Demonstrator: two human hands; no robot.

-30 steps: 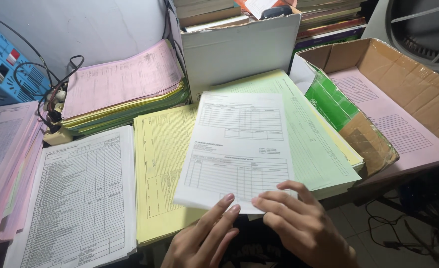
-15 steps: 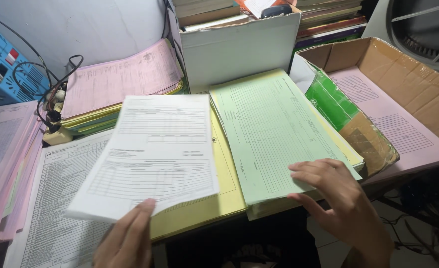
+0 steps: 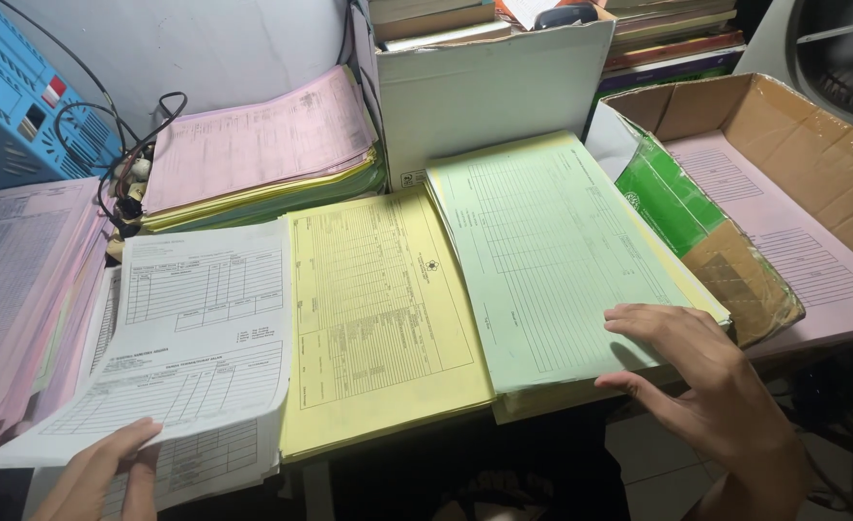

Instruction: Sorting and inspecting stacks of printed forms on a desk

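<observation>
My left hand point(image 3: 98, 475) grips the near edge of a white printed form point(image 3: 190, 338) and holds it over the white stack point(image 3: 205, 458) at the near left. To the right of that lies a yellow stack of forms point(image 3: 378, 309). My right hand point(image 3: 701, 381) rests with spread fingers on the near right corner of a green form point(image 3: 542, 251), which tops another stack. Nothing is gripped in the right hand.
A pink stack point(image 3: 253, 145) sits at the back, another pink pile point(image 3: 12, 280) at far left. A white box of books point(image 3: 494, 87) stands behind the green stack. An open cardboard box point(image 3: 812, 145) with pink sheets and a green packet point(image 3: 673, 193) is at right. Black cables point(image 3: 127, 145) hang by a blue crate point(image 3: 12, 106).
My left hand has carried the white form leftward from the green and yellow stacks to the white stack. My right hand has come to rest on the green form's corner.
</observation>
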